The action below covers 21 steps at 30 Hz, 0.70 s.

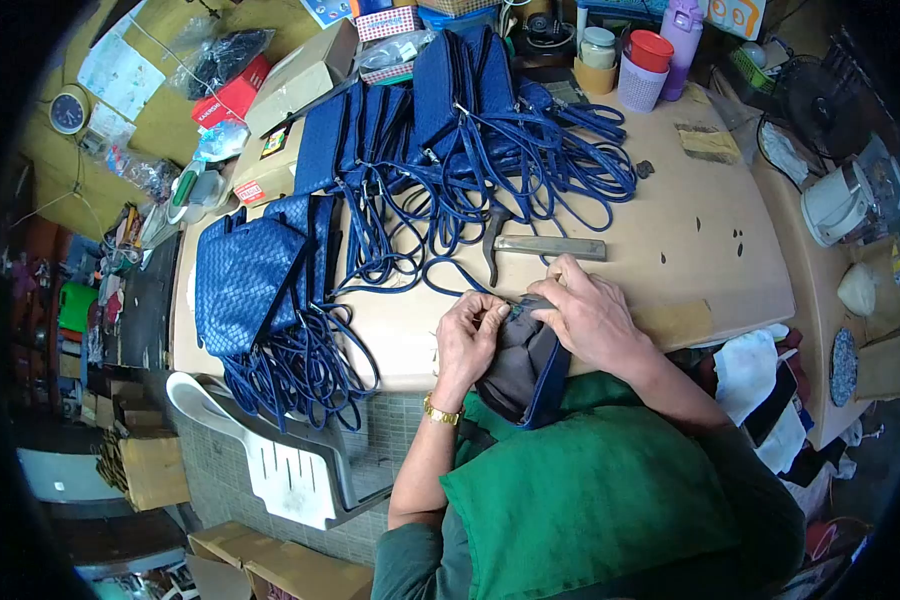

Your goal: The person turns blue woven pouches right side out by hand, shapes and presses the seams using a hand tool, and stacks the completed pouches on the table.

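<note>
At the table's near edge, a small blue bag (515,375) is held with its dark grey lining showing. My left hand (467,335), with a gold watch on the wrist, pinches the bag's upper edge. On the other side, my right hand (592,318) is closed on the same edge, fingers bent over it. A small greenish bit shows between the fingertips, too small to name. Beyond my hands lies a hammer (550,246) with a worn handle. A blue cord strap runs from the pile toward the bag.
Woven blue bags (245,275) with looped straps are piled at the left of the table (690,240). More blue bags (460,90) stand at the back. A purple bottle (681,45) and a cup (642,80) are behind. A white plastic chair (290,475) stands at lower left.
</note>
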Tool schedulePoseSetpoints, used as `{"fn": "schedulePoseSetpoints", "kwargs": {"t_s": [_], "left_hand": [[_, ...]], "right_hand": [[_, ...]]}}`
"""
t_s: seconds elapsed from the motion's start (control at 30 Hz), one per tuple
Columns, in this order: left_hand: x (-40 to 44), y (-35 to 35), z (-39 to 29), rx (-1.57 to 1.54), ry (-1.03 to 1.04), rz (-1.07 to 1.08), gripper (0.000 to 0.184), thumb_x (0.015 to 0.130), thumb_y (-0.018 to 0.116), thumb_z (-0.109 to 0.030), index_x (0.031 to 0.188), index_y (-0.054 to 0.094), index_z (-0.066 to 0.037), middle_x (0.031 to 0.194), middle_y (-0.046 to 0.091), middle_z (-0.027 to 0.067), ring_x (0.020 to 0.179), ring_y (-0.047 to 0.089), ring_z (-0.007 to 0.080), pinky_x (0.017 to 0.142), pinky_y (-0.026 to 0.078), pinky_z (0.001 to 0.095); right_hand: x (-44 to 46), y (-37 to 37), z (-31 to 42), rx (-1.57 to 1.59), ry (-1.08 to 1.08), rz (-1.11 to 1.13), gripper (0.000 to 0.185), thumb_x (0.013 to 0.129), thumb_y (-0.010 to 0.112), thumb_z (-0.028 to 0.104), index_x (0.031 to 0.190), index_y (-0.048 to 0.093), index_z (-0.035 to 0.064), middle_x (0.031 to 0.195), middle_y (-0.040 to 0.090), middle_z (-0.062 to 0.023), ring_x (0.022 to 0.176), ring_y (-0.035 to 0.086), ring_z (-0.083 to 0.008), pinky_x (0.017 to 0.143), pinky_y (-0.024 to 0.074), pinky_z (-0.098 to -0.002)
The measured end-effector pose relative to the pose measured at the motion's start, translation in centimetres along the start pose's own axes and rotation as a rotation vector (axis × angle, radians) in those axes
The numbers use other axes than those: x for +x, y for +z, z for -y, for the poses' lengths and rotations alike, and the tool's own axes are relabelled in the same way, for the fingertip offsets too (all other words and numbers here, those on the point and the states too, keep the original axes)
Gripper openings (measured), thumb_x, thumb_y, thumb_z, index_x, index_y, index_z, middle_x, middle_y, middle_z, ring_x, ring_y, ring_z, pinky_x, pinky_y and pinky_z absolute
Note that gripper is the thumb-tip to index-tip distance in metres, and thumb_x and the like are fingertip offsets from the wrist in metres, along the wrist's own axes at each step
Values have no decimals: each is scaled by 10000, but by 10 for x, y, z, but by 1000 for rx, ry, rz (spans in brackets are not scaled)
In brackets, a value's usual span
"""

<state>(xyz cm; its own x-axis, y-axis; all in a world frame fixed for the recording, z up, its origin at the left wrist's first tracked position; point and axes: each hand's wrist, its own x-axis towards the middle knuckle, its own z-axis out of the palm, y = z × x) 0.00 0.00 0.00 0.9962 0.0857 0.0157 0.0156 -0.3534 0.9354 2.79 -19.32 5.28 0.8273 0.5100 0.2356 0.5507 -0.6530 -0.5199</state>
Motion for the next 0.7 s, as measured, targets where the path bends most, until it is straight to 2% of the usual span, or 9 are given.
{"fn": "schedulePoseSetpoints", "kwargs": {"t_s": [0.07, 0.2, 0.27, 0.4, 0.5, 0.57, 0.6, 0.63, 0.7], "left_hand": [[-1, 2, -5, 76, 68, -74, 106, 846, 686, -99, 826, 665, 3, 764, 631, 107, 645, 601, 204, 615, 472, 313], [0, 2, -13, 120, 193, -140, 79, 826, 695, -73, 813, 663, -2, 756, 623, 105, 640, 603, 204, 610, 472, 309], [-3, 2, -18, 174, 245, -144, 86, 833, 690, -56, 810, 638, 7, 752, 622, 79, 684, 583, 147, 645, 458, 272], [-4, 4, -18, 181, 288, -164, 100, 830, 689, -48, 781, 626, 12, 740, 616, 78, 668, 581, 164, 640, 470, 287], [-1, 6, 1, 38, 419, -194, 100, 857, 672, -59, 802, 612, -1, 733, 599, 55, 637, 552, 143, 601, 458, 271], [-2, 5, 10, -519, 92, -148, 132, 915, 631, -119, 821, 586, -37, 740, 573, 26, 619, 507, 96, 550, 404, 223], [-4, -4, 7, -665, -18, -117, 158, 968, 567, -180, 852, 573, -73, 703, 522, -9, 573, 430, 52, 510, 331, 186], [-2, -4, -3, -941, -103, -228, 311, 1001, 502, -267, 736, 514, -105, 616, 432, -25, 506, 342, 50, 471, 292, 190], [-2, -21, 18, -1590, -7, 6, 420, 1018, 446, -328, 647, 411, -134, 572, 339, -29, 479, 275, 59, 449, 275, 203]], "right_hand": [[0, -3, -1, -42, -65, 40, 266, 790, 702, 171, 1025, 635, 67, 985, 525, -111, 852, 629, -297, 735, 477, -427], [4, 2, 3, -36, -30, 21, 237, 786, 701, 170, 984, 630, 62, 975, 527, -112, 815, 632, -306, 726, 475, -435], [3, 8, 1, -41, -38, -5, 211, 790, 694, 169, 955, 612, 66, 972, 529, -112, 789, 632, -314, 718, 475, -443], [4, 9, 4, -37, 3, -22, 183, 794, 687, 167, 912, 586, 70, 939, 532, -108, 786, 630, -320, 710, 473, -453], [7, 11, -2, 6, 32, 41, 177, 800, 679, 152, 899, 560, 68, 950, 554, -109, 797, 634, -318, 702, 472, -453], [9, 13, -10, 212, 71, 10, 187, 812, 668, 138, 923, 536, 67, 994, 576, -109, 824, 642, -312, 712, 468, -453], [8, 10, -7, 207, 127, 54, 219, 831, 658, 139, 988, 521, 69, 1037, 585, -106, 886, 640, -300, 732, 464, -449], [8, 10, -8, 207, 123, 56, 219, 831, 658, 139, 988, 521, 69, 1037, 585, -106, 886, 640, -300, 732, 464, -449], [6, 10, -9, 183, 166, 68, 245, 848, 651, 155, 1032, 512, 72, 1029, 576, -107, 941, 627, -295, 765, 457, -453]]}}
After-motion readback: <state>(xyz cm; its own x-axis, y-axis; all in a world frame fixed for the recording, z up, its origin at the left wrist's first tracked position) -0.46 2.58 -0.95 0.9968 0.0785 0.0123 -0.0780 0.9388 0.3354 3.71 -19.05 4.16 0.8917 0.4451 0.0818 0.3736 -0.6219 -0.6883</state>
